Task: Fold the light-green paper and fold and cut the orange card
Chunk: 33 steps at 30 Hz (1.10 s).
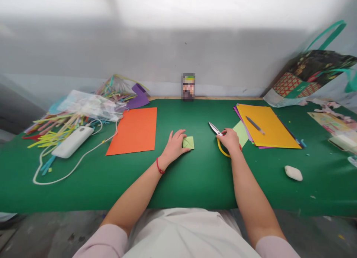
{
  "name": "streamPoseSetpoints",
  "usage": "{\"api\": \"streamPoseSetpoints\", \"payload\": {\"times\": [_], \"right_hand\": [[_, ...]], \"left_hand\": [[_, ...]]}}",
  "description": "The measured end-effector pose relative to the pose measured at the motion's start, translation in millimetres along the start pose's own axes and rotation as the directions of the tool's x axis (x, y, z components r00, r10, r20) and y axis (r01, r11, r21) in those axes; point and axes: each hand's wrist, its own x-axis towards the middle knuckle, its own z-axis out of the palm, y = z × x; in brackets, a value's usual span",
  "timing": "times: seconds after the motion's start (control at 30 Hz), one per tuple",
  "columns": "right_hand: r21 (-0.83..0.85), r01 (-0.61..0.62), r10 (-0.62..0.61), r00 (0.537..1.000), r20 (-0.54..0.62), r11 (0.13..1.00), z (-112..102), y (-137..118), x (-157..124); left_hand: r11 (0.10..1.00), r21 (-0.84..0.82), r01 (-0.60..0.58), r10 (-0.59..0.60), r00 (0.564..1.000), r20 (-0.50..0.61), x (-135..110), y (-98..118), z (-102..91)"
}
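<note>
The fingers of the left hand (175, 144) are curling narrowly about the left side of a green folded square (188, 143), thumb at its near edge; they are holding it at the table (195, 187). The fingers of the right hand (231, 138) are closing around the handles of the scissors (215, 129), whose blades are pointing away and to the left. The square is lying between the two hands, touching the left and standing apart from the scissors. A red bracelet (160, 167) is circling the left wrist.

Just beyond the right hand, a pale green sheet (241, 133) is showing partly under a stack whose top sheet is yellow (275, 128); a pen (254, 125) is resting on it. A white object (293, 173) is sitting nearer the person. Left of the left hand, an orange sheet (135, 131) is lying flat; farther left, a power bank (73, 142) is resting beside loose paper strips (46, 129). At far right, a bag (295, 85) is leaning by the wall.
</note>
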Motion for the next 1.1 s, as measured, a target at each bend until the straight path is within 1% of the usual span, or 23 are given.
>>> {"api": "streamPoseSetpoints", "payload": {"times": [0.07,0.17,0.3,0.37,0.5,0.57,0.63,0.67,0.73,0.83,0.87,0.9,0.97,1.03,1.1], "right_hand": [[-0.008,-0.012,0.012,1.0,0.004,1.0,-1.0,-0.1,0.3],[-0.034,-0.015,0.016,1.0,0.015,0.999,-1.7,-1.3,-1.6],[-0.044,0.002,-0.002,1.0,0.008,0.999,-0.4,-3.8,-7.4],[-0.037,0.002,-0.001,1.0,0.008,0.999,1.2,-5.3,-9.1],[0.002,-0.016,0.016,1.0,-0.007,1.0,4.2,-7.1,-6.0],[0.053,-0.021,0.021,1.0,0.006,0.998,4.4,-7.4,-3.1],[0.095,-0.012,0.011,1.0,0.012,0.995,3.6,-8.1,-2.0],[0.103,-0.004,0.003,1.0,0.01,0.995,2.8,-8.8,-2.4],[0.098,0.028,-0.03,0.999,0.018,0.995,-0.2,-11.1,-4.0],[0.096,0.044,-0.056,0.99,0.13,0.994,-8.8,-14.4,-2.4],[0.087,0.033,-0.047,0.985,0.168,0.996,-12.7,-14.7,0.7],[0.065,0.037,-0.048,0.983,0.177,0.997,-17.0,-14.3,5.2],[-0.001,0.048,-0.047,0.987,0.153,0.999,-25.1,-11.7,17.3],[-0.088,0.081,-0.069,0.989,0.127,0.993,-31.1,-7.2,30.4],[-0.163,0.11,-0.083,0.983,0.165,0.98,-34.0,-2.4,40.9]], "left_hand": [[1.0,-0.004,0.002,-0.002,0.999,-0.043,2.1,-2.0,-0.9],[0.998,-0.029,0.06,-0.062,0.995,-0.08,6.0,-8.0,-1.5],[0.98,-0.078,0.183,-0.187,0.981,-0.046,10.4,-15.7,0.9],[0.973,-0.086,0.213,-0.215,0.976,-0.017,11.1,-17.2,2.1],[0.972,-0.113,0.204,-0.204,0.979,0.011,10.0,-16.9,1.5],[0.969,-0.161,0.19,-0.195,0.981,-0.015,9.1,-16.4,0.9],[0.952,-0.252,0.174,-0.19,0.981,-0.04,8.6,-16.0,1.4],[0.933,-0.319,0.169,-0.191,0.981,-0.037,8.6,-15.8,2.2],[0.862,-0.474,0.182,-0.211,0.977,-0.009,9.4,-15.8,4.9],[0.721,-0.659,0.214,-0.289,0.957,-0.005,12.0,-17.4,9.1],[0.681,-0.699,0.22,-0.326,0.945,-0.02,13.0,-18.4,10.0],[0.646,-0.729,0.225,-0.363,0.931,-0.033,13.9,-19.5,10.6],[0.589,-0.773,0.237,-0.425,0.904,-0.047,15.2,-21.9,11.0],[0.549,-0.801,0.24,-0.463,0.885,-0.052,15.6,-23.5,10.9],[0.525,-0.819,0.233,-0.48,0.875,-0.059,15.2,-24.1,10.8]]}}
